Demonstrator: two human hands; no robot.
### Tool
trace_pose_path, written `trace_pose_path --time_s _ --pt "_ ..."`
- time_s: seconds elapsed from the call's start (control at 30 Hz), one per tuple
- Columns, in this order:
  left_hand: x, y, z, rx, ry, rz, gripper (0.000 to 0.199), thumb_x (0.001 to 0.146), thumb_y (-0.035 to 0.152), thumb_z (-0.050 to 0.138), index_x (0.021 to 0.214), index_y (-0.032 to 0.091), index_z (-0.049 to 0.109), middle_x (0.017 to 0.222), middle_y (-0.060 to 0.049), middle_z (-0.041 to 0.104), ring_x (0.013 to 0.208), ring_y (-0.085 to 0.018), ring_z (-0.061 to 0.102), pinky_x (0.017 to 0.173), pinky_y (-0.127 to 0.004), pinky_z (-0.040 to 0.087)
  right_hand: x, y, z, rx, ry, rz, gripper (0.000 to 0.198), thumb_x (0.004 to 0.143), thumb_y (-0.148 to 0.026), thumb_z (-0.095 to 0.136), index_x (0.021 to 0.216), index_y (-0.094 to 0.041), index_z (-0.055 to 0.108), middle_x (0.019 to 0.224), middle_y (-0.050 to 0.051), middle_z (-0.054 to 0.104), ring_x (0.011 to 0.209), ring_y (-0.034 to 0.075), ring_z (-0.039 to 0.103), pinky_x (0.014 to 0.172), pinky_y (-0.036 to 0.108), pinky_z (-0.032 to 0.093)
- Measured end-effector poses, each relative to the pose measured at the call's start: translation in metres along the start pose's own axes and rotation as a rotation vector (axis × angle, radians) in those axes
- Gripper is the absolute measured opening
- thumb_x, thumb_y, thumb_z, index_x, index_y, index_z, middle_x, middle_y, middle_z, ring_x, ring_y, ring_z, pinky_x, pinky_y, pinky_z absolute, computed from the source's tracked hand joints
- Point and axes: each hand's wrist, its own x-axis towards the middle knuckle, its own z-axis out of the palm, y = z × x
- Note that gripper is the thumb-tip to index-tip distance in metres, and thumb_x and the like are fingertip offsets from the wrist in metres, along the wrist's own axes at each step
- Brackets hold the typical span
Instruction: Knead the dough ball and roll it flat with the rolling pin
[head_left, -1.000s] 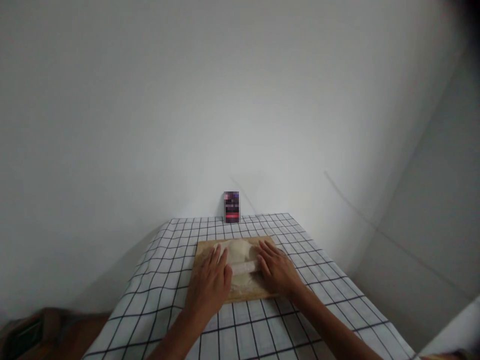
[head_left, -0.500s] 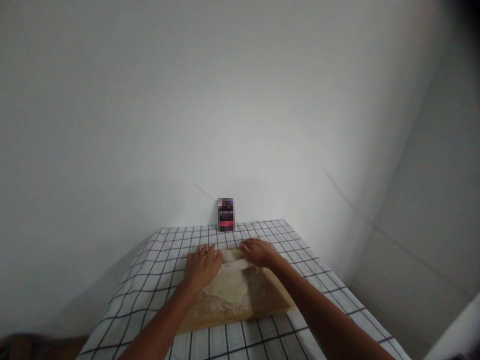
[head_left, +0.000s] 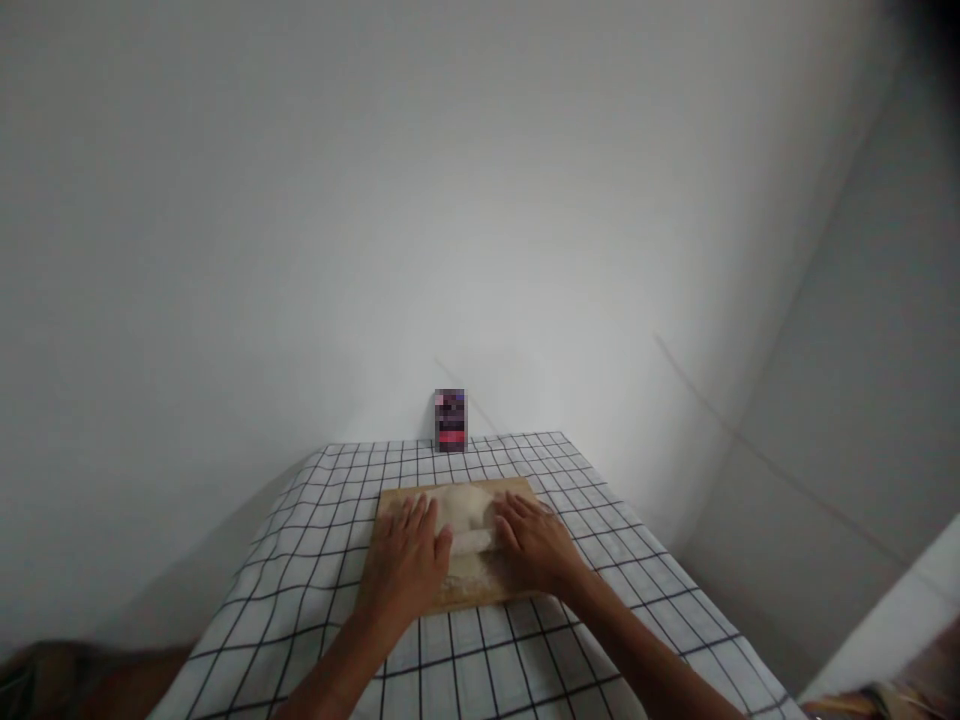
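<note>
A floury, pale rolling pin (head_left: 474, 541) lies crosswise over flattened dough (head_left: 466, 508) on a wooden board (head_left: 480, 598). My left hand (head_left: 411, 560) rests flat over the pin's left end, fingers stretched forward and slightly apart. Over the right end lies my right hand (head_left: 536, 543), its fingers extended and angled inward. Only the middle of the pin shows between the hands; its ends are hidden beneath them. The dough bulges beyond the pin, toward the far edge of the board, and flour dusts the near part of the board.
A white tablecloth with dark grid lines (head_left: 480, 660) covers the table under the board. At the table's back edge a small dark, pixelated upright object (head_left: 451, 421) leans near the white wall (head_left: 480, 220). Blurred items (head_left: 877, 700) show at the lower right corner.
Both hands and the rolling pin have come back toward me over the board, uncovering its far edge. The right hand's fingers are straighter. The view has shifted slightly.
</note>
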Motion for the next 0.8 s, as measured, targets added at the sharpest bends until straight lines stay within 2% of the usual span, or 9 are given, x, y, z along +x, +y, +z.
trace_pose_path --time_s 0.13,0.23,0.43,0.67,0.8 --pt "-0.027 0.0 0.001 -0.019 0.077 0.104 0.054 0.107 0.042 0.035 0.15 0.013 0.052 0.158 -0.015 0.052 0.149 -0.033 0.044 0.119 -0.058 0.041 -0.039 -0.014 -0.003 0.036 0.029 -0.015 0.055 0.111 -0.04 0.029 0.154 -0.014 0.051 0.16 0.013 0.049 0.151 0.027 0.042 0.123 0.047 0.037" --pt "-0.032 0.002 -0.004 0.0 0.065 0.103 0.055 0.108 0.042 0.035 0.152 0.013 0.05 0.158 -0.013 0.052 0.149 -0.032 0.045 0.12 -0.059 0.041 -0.048 -0.019 -0.006 0.036 0.025 -0.001 0.055 0.111 -0.042 0.03 0.156 -0.017 0.049 0.162 0.011 0.046 0.153 0.028 0.038 0.124 0.051 0.034" --pt "0.001 0.003 -0.011 0.044 -0.06 0.027 0.048 0.108 0.038 0.036 0.144 0.016 0.059 0.152 -0.015 0.058 0.144 -0.033 0.052 0.12 -0.063 0.037 -0.005 -0.014 -0.011 -0.032 -0.033 0.049 0.047 0.11 -0.041 0.034 0.149 -0.026 0.056 0.16 0.008 0.05 0.152 0.03 0.04 0.122 0.059 0.032" --pt "0.03 0.002 -0.011 0.052 -0.103 -0.049 0.046 0.108 0.038 0.035 0.141 0.018 0.06 0.15 -0.014 0.062 0.143 -0.033 0.052 0.12 -0.065 0.032 0.04 -0.002 -0.012 -0.037 -0.041 0.027 0.048 0.111 -0.04 0.028 0.138 -0.024 0.063 0.148 0.009 0.062 0.141 0.025 0.052 0.117 0.045 0.037" --pt "0.039 -0.001 -0.007 0.089 -0.092 -0.078 0.044 0.106 0.038 0.04 0.14 0.019 0.06 0.15 -0.014 0.061 0.142 -0.033 0.053 0.12 -0.059 0.033 0.064 0.004 -0.015 -0.042 -0.099 -0.004 0.051 0.11 -0.044 0.026 0.13 -0.025 0.069 0.132 0.009 0.072 0.125 0.026 0.064 0.104 0.039 0.046"
